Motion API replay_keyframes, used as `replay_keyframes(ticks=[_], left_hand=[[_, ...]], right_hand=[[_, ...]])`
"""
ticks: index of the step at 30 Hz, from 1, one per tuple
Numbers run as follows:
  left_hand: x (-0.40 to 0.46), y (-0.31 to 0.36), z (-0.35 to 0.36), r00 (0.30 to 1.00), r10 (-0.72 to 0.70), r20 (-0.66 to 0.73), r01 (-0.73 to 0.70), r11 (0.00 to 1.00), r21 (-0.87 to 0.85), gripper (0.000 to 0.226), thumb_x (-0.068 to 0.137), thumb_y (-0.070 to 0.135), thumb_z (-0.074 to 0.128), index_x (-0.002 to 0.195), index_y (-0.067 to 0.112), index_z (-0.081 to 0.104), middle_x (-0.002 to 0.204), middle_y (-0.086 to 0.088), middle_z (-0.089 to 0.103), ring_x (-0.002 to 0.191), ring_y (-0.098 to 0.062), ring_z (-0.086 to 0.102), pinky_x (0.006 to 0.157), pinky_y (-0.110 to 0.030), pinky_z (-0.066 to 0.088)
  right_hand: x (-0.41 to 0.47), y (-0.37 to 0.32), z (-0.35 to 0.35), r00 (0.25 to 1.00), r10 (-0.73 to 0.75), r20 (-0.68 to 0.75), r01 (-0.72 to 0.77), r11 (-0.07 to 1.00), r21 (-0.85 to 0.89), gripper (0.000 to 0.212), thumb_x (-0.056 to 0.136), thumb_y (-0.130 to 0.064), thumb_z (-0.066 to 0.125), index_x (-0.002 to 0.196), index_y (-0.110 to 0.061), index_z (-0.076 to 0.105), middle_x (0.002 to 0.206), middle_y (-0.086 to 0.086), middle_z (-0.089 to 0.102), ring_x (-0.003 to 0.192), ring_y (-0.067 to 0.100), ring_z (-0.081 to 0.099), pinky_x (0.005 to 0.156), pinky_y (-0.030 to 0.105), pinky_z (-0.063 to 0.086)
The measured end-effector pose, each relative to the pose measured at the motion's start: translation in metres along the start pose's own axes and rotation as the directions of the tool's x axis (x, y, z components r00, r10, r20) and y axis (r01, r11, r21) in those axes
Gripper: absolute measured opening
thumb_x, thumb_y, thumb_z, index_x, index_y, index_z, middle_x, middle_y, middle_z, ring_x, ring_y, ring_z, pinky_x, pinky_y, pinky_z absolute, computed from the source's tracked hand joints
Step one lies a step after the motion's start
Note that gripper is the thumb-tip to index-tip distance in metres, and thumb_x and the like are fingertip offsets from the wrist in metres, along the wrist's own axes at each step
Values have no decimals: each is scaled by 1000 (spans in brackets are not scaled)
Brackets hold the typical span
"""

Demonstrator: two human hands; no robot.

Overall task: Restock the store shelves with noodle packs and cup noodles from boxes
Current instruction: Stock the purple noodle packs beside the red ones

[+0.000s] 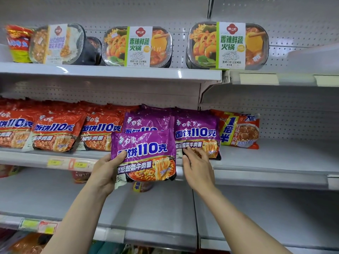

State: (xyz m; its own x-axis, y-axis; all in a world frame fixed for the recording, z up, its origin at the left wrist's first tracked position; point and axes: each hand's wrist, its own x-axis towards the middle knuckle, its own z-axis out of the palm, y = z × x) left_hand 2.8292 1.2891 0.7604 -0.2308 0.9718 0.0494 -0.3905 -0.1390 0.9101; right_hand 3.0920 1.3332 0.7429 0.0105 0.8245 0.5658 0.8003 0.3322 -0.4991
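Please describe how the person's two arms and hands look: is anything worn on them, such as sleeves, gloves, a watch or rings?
Both forearms are bare as far as the picture shows; no sleeve edge is in view. The left hand and the right hand wear no gloves. No watch, bracelet or ring shows on either wrist or on the visible fingers.

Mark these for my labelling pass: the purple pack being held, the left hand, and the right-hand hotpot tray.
purple pack (146, 153), head view, front face
left hand (107, 171), head view, palm
hotpot tray (227, 45), head view, label sleeve
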Motion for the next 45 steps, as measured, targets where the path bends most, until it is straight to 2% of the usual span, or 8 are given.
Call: replay_keyframes(ticks=[7, 13, 19, 23, 27, 34, 42, 45], left_hand=[[3, -2, 5, 1000, 4, 9, -4, 1000, -5, 29, 92, 19, 69, 117, 5, 62, 95, -16, 77, 74, -29, 76, 56, -41, 61], [-1, -7, 14, 999, 10, 32, -9, 1000, -19, 24, 93, 17, 67, 114, 6, 63, 89, -13, 78, 71, -26, 76, 53, -38, 60], [-7, -12, 33, 998, -3, 63, 6, 999, -47, 33, 91, 18, 70, 120, 5, 61, 103, -19, 76, 83, -31, 75, 64, -42, 61], [-15, -20, 57, 996, 4, 86, 0, 998, -56, 27, 92, 17, 69, 116, 5, 63, 105, -20, 75, 82, -30, 75, 63, -40, 62], [-23, -27, 80, 993, 7, 117, 6, 994, -108, 28, 91, 16, 70, 115, 7, 60, 93, -14, 77, 76, -26, 76, 59, -38, 62], [-27, -37, 104, 976, -27, 216, 66, 982, -178, 16, 97, 24, 63, 100, 8, 66, 96, -19, 76, 80, -28, 74, 84, -53, 57], [-17, -31, 117, 978, 124, 165, -142, 985, 103, 11, 94, 16, 68, 86, 11, 62, 90, -15, 72, 77, -25, 69, 68, -35, 59], [-13, -22, 125, 966, 210, 152, -242, 941, 237, 11, 92, 15, 71, 85, 12, 65, 80, -7, 71, 69, -17, 66, 58, -25, 53]], right_hand=[[16, -8, -5, 997, 7, 73, -2, 997, -73, 45, 107, -41, 32, 148, -30, 48, 154, -3, 42, 144, 16, 32, 110, 41, 39], [16, 4, 1, 998, 26, 52, -30, 996, 86, 42, 108, -38, 34, 143, -27, 55, 149, -4, 51, 140, 14, 39, 111, 37, 36], [-1, -1, -13, 996, 87, -21, -71, 912, 405, 54, 97, -63, 31, 116, -25, 64, 108, -9, 67, 101, 9, 63, 85, 37, 56], [-11, -4, -25, 985, 173, -5, -139, 813, 565, 26, 105, -44, 46, 109, -22, 59, 96, -8, 70, 84, 4, 69, 65, 18, 54], [-17, 2, -38, 956, 251, -150, -135, 835, 534, 15, 105, -35, 49, 110, -21, 52, 92, -16, 62, 78, -3, 62, 55, 8, 43], [-21, 20, -58, 890, 343, -300, -119, 811, 573, 12, 105, -31, 50, 107, -20, 51, 92, -19, 59, 80, -4, 61, 57, 8, 43], [-16, 44, -80, 876, 395, -278, -119, 734, 669, 13, 104, -32, 54, 105, -20, 56, 97, -9, 70, 85, 2, 69, 58, 9, 52], [-8, 51, -86, 869, 433, -239, -138, 677, 723, 11, 102, -35, 57, 102, -23, 60, 97, -4, 75, 87, 9, 73, 69, 27, 61]])
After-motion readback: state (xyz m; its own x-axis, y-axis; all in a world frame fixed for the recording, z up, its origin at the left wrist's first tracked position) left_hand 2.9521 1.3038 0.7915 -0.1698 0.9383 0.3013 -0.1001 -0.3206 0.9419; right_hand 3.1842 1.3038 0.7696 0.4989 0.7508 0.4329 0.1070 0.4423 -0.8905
